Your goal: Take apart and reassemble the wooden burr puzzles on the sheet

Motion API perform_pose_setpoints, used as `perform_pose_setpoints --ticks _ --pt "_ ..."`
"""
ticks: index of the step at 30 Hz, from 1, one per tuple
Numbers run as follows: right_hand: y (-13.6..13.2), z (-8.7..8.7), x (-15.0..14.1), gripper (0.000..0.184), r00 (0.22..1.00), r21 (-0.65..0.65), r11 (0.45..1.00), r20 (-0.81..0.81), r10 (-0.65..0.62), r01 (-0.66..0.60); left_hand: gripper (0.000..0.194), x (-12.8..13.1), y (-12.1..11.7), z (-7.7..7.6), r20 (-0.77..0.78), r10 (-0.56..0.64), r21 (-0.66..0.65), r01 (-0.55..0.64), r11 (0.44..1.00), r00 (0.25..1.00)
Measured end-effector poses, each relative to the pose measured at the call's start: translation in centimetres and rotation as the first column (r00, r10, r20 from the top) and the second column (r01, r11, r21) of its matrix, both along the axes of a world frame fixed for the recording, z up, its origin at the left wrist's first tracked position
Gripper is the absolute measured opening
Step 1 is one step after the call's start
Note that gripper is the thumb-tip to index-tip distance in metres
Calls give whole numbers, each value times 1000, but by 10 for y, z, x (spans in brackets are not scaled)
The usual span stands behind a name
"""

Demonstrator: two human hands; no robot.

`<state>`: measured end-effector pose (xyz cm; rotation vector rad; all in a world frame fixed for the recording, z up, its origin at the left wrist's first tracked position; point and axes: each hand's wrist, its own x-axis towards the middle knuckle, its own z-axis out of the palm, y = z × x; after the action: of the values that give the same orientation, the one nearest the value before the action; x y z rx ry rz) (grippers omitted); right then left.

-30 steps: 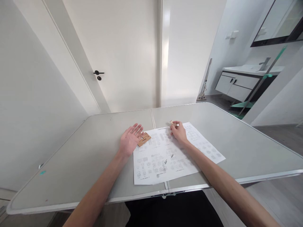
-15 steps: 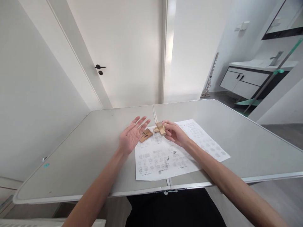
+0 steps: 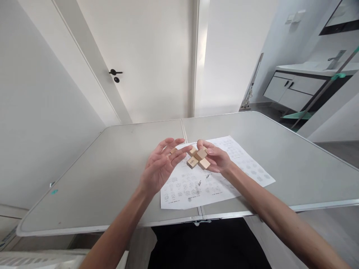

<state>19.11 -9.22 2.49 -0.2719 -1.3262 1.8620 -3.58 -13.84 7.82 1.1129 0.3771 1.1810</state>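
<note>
My right hand [image 3: 217, 158] grips a small wooden puzzle of crossed blocks [image 3: 198, 158], raised a little above the printed sheet [image 3: 221, 175]. My left hand [image 3: 161, 166] hovers just left of the puzzle, fingers spread and reaching toward it, its fingertips close to the blocks. A flat wooden piece [image 3: 173, 150] lies on the table behind the left fingers, mostly hidden by them.
The sheet of small diagrams lies on a grey folding table [image 3: 112, 175] with a centre seam. Beyond stand a white door with a black handle [image 3: 114, 72] and, at the right, a bathroom vanity [image 3: 291, 87].
My right hand picked the wooden puzzle up from the far edge of the sheet and brought it toward me. My left hand rose off the table and closed in on it.
</note>
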Motion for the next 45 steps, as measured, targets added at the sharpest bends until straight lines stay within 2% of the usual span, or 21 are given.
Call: perform_pose_setpoints --ticks 2,8,14,17,19,22,24,26,33,39,45 --pt "-9 2 2 39 1000 5 1000 -17 0 1 42 2 -7 4 -10 -5 14 6 1000 1000" --pt "-47 10 6 43 992 4 992 6 -125 125 42 8 -21 11 -55 -48 55 51 997 997" --pt "-78 19 5 29 969 54 968 -44 -243 245 39 14 -27 11 -77 -53 115 61 992 996" --pt "-88 20 4 23 955 111 949 -53 -291 296 41 18 -29 12 -98 10 127 2 992 995" --pt "-93 20 4 19 943 140 933 -55 -328 332 42 22 -29 13 -132 116 114 -101 988 985" --pt "-98 20 4 12 930 169 914 -63 -363 369 39 24 -26 11 -255 268 -10 -279 960 929" --pt "-100 19 4 10 924 175 908 -61 -377 382 36 24 -23 8 -318 316 -108 -365 925 894" --pt "-101 19 2 9 916 170 900 -44 -399 401 35 22 -19 3 -331 336 -154 -402 903 882" --pt "-101 24 -6 13 831 195 832 111 -545 520 34 20 -14 -8 -370 336 -123 -405 906 866" --pt "-101 25 -10 15 814 230 822 156 -560 522 36 22 -15 -8 -394 288 -142 -367 919 873" --pt "-101 27 -12 16 817 207 826 150 -557 525 38 24 -17 -7 -395 284 -155 -368 917 874"
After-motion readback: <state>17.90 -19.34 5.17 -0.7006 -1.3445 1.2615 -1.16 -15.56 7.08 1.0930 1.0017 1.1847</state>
